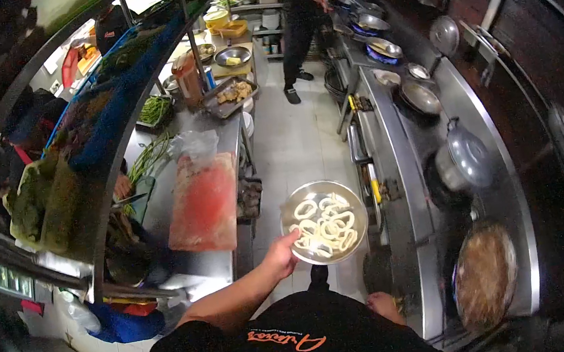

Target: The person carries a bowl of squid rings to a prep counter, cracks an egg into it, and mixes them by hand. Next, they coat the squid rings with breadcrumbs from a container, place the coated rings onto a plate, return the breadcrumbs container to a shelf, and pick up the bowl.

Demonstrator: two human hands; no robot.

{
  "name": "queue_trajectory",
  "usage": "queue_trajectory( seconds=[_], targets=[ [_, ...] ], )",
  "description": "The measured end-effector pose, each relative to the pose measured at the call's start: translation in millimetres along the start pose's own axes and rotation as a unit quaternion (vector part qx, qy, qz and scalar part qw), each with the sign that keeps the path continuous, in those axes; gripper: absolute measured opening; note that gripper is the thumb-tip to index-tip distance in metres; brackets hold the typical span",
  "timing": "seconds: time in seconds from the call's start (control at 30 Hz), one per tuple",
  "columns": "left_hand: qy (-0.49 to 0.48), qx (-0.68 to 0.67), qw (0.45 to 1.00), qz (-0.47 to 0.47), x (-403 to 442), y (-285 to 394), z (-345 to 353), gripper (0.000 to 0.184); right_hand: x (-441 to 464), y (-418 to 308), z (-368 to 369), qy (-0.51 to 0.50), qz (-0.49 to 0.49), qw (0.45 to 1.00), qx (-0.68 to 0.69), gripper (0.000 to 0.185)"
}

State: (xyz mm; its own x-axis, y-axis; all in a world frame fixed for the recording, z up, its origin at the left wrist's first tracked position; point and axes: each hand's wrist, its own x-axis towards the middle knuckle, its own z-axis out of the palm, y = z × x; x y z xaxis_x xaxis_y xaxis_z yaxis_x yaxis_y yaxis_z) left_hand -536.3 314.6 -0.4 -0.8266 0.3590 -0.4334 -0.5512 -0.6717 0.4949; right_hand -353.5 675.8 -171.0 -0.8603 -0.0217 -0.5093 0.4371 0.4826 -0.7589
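Gripping a round metal dish (319, 187) by its near-left rim, the person's left hand (285, 255) shows in the head view with its thumb over the edge. The dish lies just ahead and to the right of that hand, above the tiled floor (286, 154), and pale rings (328, 230) overlap inside it. Low to the right of the left hand, close to the body, is the right hand (383, 301); whether it is open or closed cannot be told. Left of the left hand and farther ahead lies a red-stained cutting board (204, 204), with a clear plastic bag (194, 147) at its far end. Beyond these sits a metal tray (216, 106) of food. Ahead and to the right of the right hand stands a lidded pot (461, 159). Well ahead of both hands, another person (301, 24) stands beside the pans (372, 22).
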Motion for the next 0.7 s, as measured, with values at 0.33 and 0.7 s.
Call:
queue_trajectory(
  seconds=[0.33, 0.7],
  targets=[
    [0.143, -0.033, 0.984, 0.101, 111, 97, 11, 0.04, 303, -226, -126, 0.021, -0.106, 0.98, -0.169, 0.017],
    [0.233, -0.043, 0.955, 0.178, 232, 239, -32, 0.041, 490, -341, -77, -0.157, 0.02, 0.984, -0.086, 0.023]
  ],
)
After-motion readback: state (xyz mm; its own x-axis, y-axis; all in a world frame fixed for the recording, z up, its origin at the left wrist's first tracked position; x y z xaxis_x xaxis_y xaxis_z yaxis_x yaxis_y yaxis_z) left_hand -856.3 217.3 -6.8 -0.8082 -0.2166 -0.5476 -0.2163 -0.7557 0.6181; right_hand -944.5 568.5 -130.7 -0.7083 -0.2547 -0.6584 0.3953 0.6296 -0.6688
